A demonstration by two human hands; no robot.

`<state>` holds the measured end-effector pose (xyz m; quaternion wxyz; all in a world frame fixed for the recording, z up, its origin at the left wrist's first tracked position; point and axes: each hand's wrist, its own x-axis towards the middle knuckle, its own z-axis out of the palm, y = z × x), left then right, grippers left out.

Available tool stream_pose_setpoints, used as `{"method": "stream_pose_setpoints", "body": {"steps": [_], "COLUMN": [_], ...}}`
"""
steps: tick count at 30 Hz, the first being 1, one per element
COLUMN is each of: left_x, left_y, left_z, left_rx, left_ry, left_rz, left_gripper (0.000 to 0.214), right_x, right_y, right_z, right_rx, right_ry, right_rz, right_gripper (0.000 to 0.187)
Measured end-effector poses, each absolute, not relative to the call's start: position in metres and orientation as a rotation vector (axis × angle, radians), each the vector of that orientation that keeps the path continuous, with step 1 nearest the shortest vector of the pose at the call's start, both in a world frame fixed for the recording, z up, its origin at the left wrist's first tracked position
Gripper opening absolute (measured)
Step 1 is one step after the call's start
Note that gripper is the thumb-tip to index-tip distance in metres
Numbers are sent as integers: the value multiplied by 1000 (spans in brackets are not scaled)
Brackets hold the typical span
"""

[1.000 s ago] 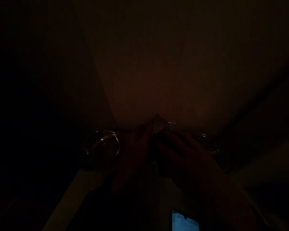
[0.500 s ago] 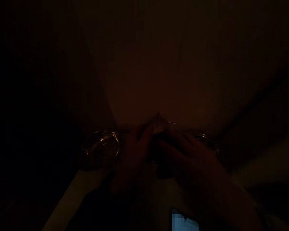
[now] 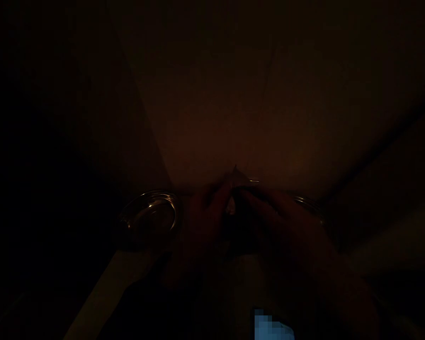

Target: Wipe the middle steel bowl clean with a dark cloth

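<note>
The view is very dark, with both hands close together at its lower middle. My left hand (image 3: pixel 207 217) has its fingers bent inward around a small dim piece (image 3: pixel 238 178) with a pointed top, whose kind I cannot make out. From the other side, my right hand (image 3: pixel 290 224) reaches to the same spot, fingertips pressed together. A thin shiny sliver (image 3: pixel 254 181) sticks out to the right of the piece. Left of my left hand stands a round shiny bowl (image 3: pixel 175 215). Another shiny rim (image 3: pixel 306 202) shows behind my right hand, which hides most of it.
A pale flat surface (image 3: pixel 233 118), dimly reddish, fills the area beyond the hands. At the bottom edge a bluish glowing screen (image 3: pixel 272 328) shows, blurred into blocks. Pale strips (image 3: pixel 109 283) lie at lower left; deep shadow covers the far left.
My right hand's fingertips have moved slightly up and closer to my left hand at the small piece. A small pale patch now shows between the hands. The bowls have stayed put.
</note>
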<state>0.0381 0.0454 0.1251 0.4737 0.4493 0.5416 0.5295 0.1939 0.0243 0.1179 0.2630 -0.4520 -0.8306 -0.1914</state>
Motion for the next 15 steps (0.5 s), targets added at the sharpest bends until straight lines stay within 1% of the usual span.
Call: {"method": "stream_pose_setpoints", "body": {"steps": [4,8,11,15], "left_x": [38,37,38,37], "left_y": [45,47,46,46], "left_z": [124,122,123,120], "left_rx": [1099,1078,1106,1087], "left_ry": [1315,1332,1288,1301], "left_rz": [1276,1283,1275,1274], "left_gripper": [39,40,36,36], "right_x": [195,195,197,199], "right_y": [24,21,24,27], "right_z": [119,122,121,119], "right_rx": [-1207,-1119,-1191,-1278], "right_ry": [-2236,-2307,-2260,-2258], "right_rz": [-584,-565,-566,-588], "right_gripper": [37,36,37,42]}}
